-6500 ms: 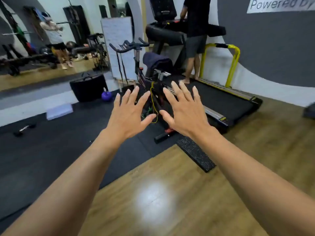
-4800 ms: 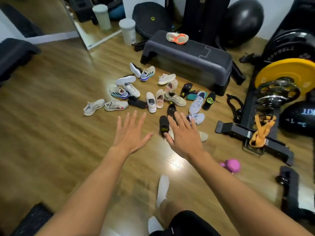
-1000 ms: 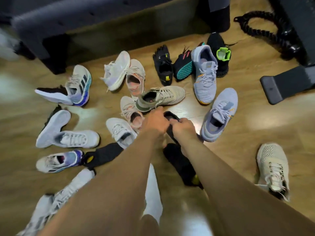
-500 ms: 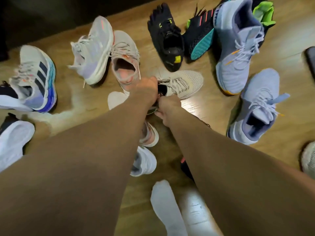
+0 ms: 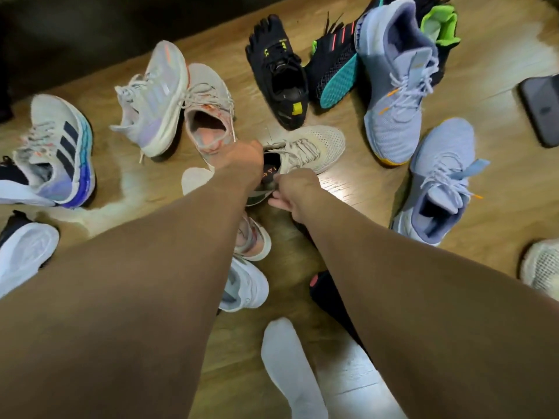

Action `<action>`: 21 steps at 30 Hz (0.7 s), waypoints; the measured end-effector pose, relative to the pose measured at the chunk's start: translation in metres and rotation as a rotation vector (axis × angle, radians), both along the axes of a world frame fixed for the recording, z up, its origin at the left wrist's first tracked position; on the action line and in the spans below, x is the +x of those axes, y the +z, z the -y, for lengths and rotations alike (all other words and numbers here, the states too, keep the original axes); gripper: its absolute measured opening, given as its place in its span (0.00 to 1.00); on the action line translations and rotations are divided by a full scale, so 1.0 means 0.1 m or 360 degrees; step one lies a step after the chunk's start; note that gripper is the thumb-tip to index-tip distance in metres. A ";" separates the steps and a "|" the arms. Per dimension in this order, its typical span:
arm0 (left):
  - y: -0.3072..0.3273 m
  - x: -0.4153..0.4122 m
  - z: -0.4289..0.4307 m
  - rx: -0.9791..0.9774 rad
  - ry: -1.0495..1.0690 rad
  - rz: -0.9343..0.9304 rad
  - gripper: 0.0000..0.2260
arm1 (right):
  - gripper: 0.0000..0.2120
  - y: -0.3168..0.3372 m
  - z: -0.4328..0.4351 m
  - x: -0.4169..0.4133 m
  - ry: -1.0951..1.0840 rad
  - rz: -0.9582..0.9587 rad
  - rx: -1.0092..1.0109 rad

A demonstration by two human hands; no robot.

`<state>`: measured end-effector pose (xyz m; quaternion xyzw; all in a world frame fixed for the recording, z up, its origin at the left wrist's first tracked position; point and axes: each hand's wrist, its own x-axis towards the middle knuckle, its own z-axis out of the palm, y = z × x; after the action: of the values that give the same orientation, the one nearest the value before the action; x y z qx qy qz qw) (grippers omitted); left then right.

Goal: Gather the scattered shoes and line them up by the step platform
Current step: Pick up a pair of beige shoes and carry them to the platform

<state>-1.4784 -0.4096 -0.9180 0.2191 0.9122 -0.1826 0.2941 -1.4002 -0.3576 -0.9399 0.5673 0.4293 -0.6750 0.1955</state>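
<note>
Pinching the dark heel rim of the beige knit shoe [image 5: 311, 146] with the right hand [image 5: 295, 192], curled tight over that edge. Dipping into the same shoe's mouth with the left hand [image 5: 243, 161]. Fingertips hidden behind the knuckles there, so cannot tell whether clamped on the collar or merely resting. Probably taking it from both sides of the opening to raise it level and keep the loose laces from snagging.

Resting sole down, toe to the right, in the middle of the wooden floor [image 5: 348, 192], well short of the step platform [image 5: 66, 28] looming dark along the far edge. Hemmed in, too: just beside the pink-lined trainer [image 5: 208, 125] at the left knuckles, and just beside the heel of the black toe shoe [image 5: 281, 77].

Further out, tipped against that pink one, a white-and-lilac runner [image 5: 154, 98]. Towards the right edge, two lilac high-tops [image 5: 396, 86], apart and skewed. No row formed yet, by the look of it.

Best lifted straight up from here, since dragging could shove the neighbours further astray.
</note>
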 end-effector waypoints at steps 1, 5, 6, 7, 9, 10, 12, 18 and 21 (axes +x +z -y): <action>-0.09 -0.02 -0.01 0.0007 0.0005 -0.0001 0.20 | 0.15 -0.07 -0.01 -0.04 -0.0007 -0.0008 0.0033; -0.19 -0.02 -0.05 -0.0009 -0.0110 0.0036 0.23 | 0.15 -0.34 0.12 -0.09 0.0018 -0.0080 0.0123; -0.19 -0.02 -0.03 0.0015 -0.0163 0.0038 0.22 | 0.13 -0.38 0.16 -0.09 -0.0008 -0.0041 0.0174; -0.18 0.00 -0.01 0.0050 -0.0184 0.0020 0.21 | 0.09 -0.38 0.17 -0.08 -0.0027 0.0020 0.0225; -0.10 0.10 0.05 0.0193 -0.0159 -0.0005 0.19 | 0.08 -0.28 0.13 -0.03 -0.0075 0.0106 0.0315; -0.03 0.17 0.07 0.0306 -0.0133 -0.0030 0.18 | 0.11 -0.20 0.08 0.02 -0.0059 0.0105 0.0349; 0.16 0.36 0.11 0.0469 0.0032 -0.0035 0.17 | 0.11 0.07 -0.02 0.19 0.0111 0.0076 0.0405; 0.82 1.48 0.00 0.0658 0.0561 0.0074 0.19 | 0.08 1.02 -0.44 1.15 0.0854 -0.0052 0.0751; 1.00 2.24 -0.27 0.0654 0.0676 0.0126 0.23 | 0.08 1.33 -0.76 1.86 0.1184 -0.0054 0.0831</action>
<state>-1.2541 -0.3828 -0.8181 0.0852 0.9433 0.0803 0.3105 -1.2139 -0.2815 -0.8067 0.3936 0.7630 -0.4371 0.2680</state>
